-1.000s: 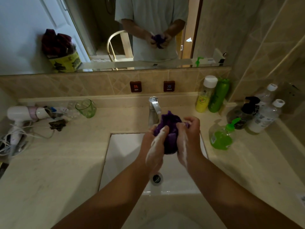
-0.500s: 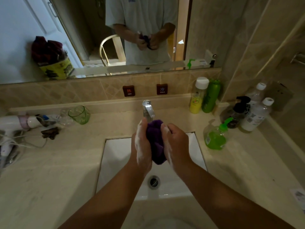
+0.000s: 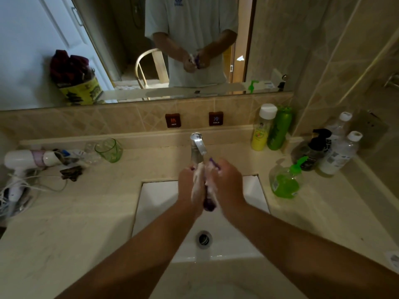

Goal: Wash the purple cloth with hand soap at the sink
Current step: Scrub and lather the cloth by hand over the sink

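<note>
The purple cloth (image 3: 209,204) is squeezed between my two palms above the white sink (image 3: 155,203), just in front of the chrome faucet (image 3: 198,145). Only its lower tip and a small purple corner at the top show; the rest is hidden by my hands. My left hand (image 3: 190,186) and my right hand (image 3: 227,184) press together on it, both smeared with white lather. The green hand soap pump bottle (image 3: 285,182) stands on the counter to the right of the sink.
The drain (image 3: 203,238) lies below my hands. Yellow and green bottles (image 3: 271,128), a dark pump bottle and clear bottles (image 3: 336,152) crowd the right corner. A green cup (image 3: 109,150), a white hair dryer (image 3: 26,160) and its cords sit at left.
My hands have pressed closer together, so much less of the cloth shows than before. More white lather covers my palms. The view has tilted down slightly.
</note>
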